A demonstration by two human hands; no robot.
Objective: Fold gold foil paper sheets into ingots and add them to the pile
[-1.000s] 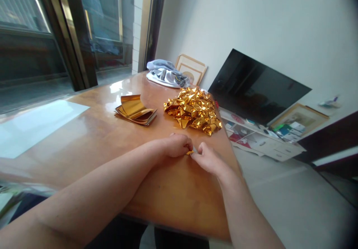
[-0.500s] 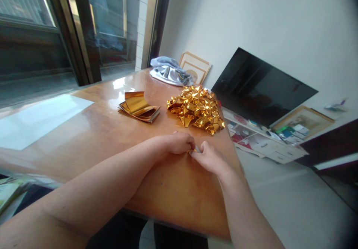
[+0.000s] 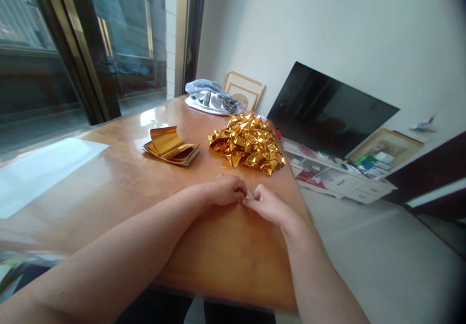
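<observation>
My left hand and my right hand meet on the wooden table, fingers pinched together on a small piece of gold foil paper, mostly hidden between them. Beyond the hands lies a heap of folded gold foil pieces. To its left rests a stack of flat gold foil sheets, the top sheet curling up.
A grey and white cloth bundle sits at the table's far end, with picture frames leaning on the wall behind. A black screen leans to the right above a low white shelf. Windows run along the left.
Both hands stay pinched on the small foil piece. The view has shifted slightly; the hands and table items hold the same places relative to each other.
</observation>
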